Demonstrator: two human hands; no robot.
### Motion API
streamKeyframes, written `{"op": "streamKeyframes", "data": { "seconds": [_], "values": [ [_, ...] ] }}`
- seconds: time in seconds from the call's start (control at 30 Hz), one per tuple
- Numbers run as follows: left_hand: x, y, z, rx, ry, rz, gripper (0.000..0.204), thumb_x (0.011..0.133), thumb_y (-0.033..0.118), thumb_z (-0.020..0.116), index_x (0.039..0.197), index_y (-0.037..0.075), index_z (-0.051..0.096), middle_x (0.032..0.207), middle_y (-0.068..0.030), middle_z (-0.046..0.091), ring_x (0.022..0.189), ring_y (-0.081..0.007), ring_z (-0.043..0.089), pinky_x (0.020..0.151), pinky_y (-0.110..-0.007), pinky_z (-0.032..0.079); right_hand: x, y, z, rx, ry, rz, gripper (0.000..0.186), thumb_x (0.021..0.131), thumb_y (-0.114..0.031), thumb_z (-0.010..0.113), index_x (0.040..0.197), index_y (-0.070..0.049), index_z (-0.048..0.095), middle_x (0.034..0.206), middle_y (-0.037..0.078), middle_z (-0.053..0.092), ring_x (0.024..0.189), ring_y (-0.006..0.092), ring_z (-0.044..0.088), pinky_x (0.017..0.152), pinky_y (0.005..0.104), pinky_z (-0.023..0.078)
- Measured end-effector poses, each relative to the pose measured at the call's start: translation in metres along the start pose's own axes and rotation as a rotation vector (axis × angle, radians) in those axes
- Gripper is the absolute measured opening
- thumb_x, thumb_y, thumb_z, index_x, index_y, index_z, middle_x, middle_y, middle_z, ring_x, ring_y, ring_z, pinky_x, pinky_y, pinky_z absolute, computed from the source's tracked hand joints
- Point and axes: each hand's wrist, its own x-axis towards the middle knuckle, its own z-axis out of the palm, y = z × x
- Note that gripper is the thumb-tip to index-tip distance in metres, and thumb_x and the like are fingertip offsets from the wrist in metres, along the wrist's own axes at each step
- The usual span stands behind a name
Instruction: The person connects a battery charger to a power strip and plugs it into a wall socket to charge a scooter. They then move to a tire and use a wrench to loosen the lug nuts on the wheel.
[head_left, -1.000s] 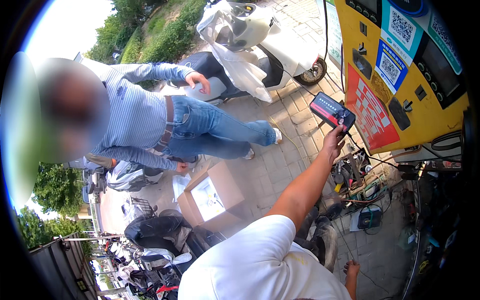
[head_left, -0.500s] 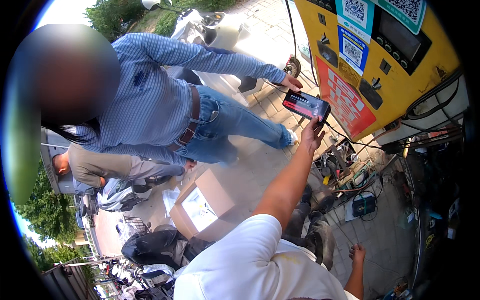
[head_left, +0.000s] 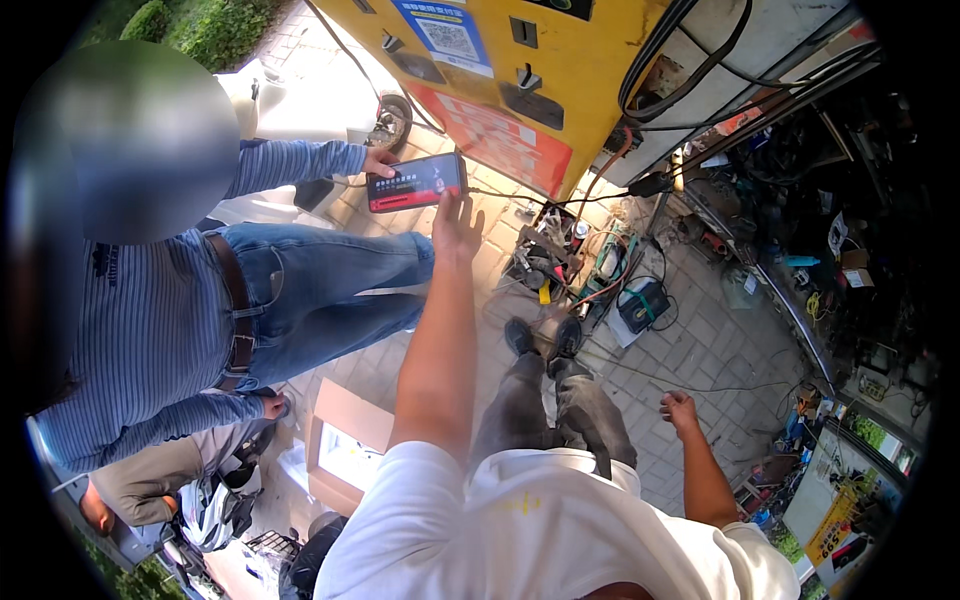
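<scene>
My left hand (head_left: 455, 222) reaches up to a black-and-red handheld device (head_left: 413, 184) with cables, its fingertips at the lower right edge. Another person's hand (head_left: 382, 165) grips that device from the left, beneath the yellow kiosk (head_left: 480, 105). My right hand (head_left: 678, 410) hangs low at the right with fingers curled; whatever they hold is too small to make out. A thin cable (head_left: 715, 388) runs along the paving near it.
A person in a striped shirt (head_left: 150, 330) stands close at my left, another (head_left: 140, 480) bends behind. An open carton (head_left: 350, 420), tangled tools (head_left: 545, 255), a dark boxed unit (head_left: 643, 303) and a cluttered workshop edge (head_left: 820, 260) surround my feet.
The striped-shirt person has stepped in and taken hold of the device alongside my left hand. The view has turned, shifting the kiosk and device up and leftward in the picture.
</scene>
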Motion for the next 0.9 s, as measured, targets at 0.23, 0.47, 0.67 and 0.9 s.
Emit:
{"op": "streamKeyframes", "data": {
  "seconds": [0.23, 0.47, 0.67, 0.9],
  "values": [
    [-0.055, 0.0, -0.036, 0.189, 0.034, -0.056, 0.085, 0.08, 0.054, 0.055, 0.14, 0.01, 0.014, 0.141, -0.0094, 0.027, 0.13, -0.0274, 0.027, 0.103, -0.046, 0.022, -0.004, -0.027, -0.006, -0.02, -0.004, -0.075, 0.032, 0.086, -0.022, 0.056, 0.11, 0.0, 0.054, 0.089, 0.01, 0.062, 0.072, 0.018, 0.06, 0.057, 0.03, 0.047],
    [-0.163, -0.001, -0.137, 0.535, 0.246, -0.285, 0.071, 0.084, 0.043, 0.055, 0.136, 0.005, 0.026, 0.138, -0.0146, 0.035, 0.123, -0.03, 0.038, 0.1, -0.044, 0.032, 0.042, -0.042, 0.003, 0.026, -0.093, -0.144, 0.03, 0.086, -0.023, 0.055, 0.109, -0.003, 0.051, 0.085, 0.007, 0.06, 0.067, 0.0152, 0.058, 0.052, 0.029, 0.046],
    [-0.273, 0.021, -0.203, 1.417, 0.318, -0.269, 0.053, 0.077, 0.037, 0.064, 0.114, 0.001, 0.055, 0.104, -0.0126, 0.06, 0.089, -0.0212, 0.058, 0.072, -0.034, 0.046, 0.048, -0.052, 0.0, 0.063, -0.143, -0.196, 0.034, 0.085, -0.024, 0.056, 0.111, -0.003, 0.051, 0.089, 0.008, 0.06, 0.069, 0.0171, 0.059, 0.054, 0.0308, 0.048],
    [-0.339, 0.033, -0.285, 1.374, 0.395, -0.271, 0.042, 0.08, 0.03, 0.064, 0.111, 0.002, 0.055, 0.093, -0.0075, 0.061, 0.078, -0.018, 0.057, 0.064, -0.03, 0.044, 0.028, -0.058, -0.001, 0.086, -0.079, -0.173, 0.031, 0.086, -0.026, 0.056, 0.107, -0.003, 0.055, 0.09, 0.009, 0.061, 0.072, 0.0179, 0.059, 0.055, 0.0308, 0.048]
  ]
}}
